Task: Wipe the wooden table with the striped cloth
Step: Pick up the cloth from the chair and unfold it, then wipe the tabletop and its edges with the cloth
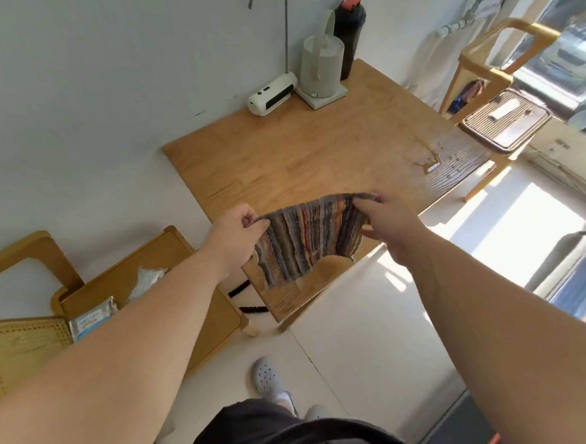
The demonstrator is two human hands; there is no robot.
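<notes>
Holding the striped cloth (pixel 306 241) up by its top edge, the person stands at the near end of the wooden table (pixel 280 154). The cloth hangs in the air just above that end, not yet laid on the wood. The left hand (pixel 240 232) pinches one upper corner between thumb and curled fingers. The right hand (pixel 384 216) pinches the other, so the cloth's long edge runs from side to side between them and sags a little in the middle. Both arms reach forward, nearly straight. A shiny puddle (pixel 427 162) lies on the tabletop ahead and off to the right, closer to the right hand than the left. I'd guess the cloth has to come down flat and travel that way. A kettle (pixel 321 69) and a dark bottle (pixel 350 36) stand at the far corner, well apart from the hands
</notes>
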